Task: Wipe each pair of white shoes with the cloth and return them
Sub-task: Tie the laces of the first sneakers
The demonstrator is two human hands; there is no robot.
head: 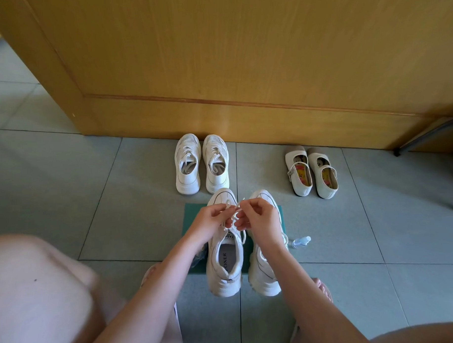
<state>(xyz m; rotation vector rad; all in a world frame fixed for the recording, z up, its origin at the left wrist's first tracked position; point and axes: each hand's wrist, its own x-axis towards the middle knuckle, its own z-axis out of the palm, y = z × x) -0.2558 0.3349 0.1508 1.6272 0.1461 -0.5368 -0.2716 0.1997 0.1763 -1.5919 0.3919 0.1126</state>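
Note:
Two chunky white sneakers stand side by side on a green cloth (193, 216) right in front of me: the left sneaker (225, 269) and the right sneaker (262, 278). Over the left sneaker's tongue, my left hand (209, 220) and my right hand (260, 219) each pinch its white lace (233, 213). Farther back a second pair of white sneakers (200, 163) stands by the wooden door. A pair of cream strap shoes (311, 171) stands to the right of them.
A small clear spray bottle (301, 242) lies on the tiled floor right of the cloth. A crumpled clear bag (199, 257) shows left of the near sneaker. The wooden door (242, 68) closes the back; a dark furniture leg (424, 136) stands at far right. My knees frame the lower corners.

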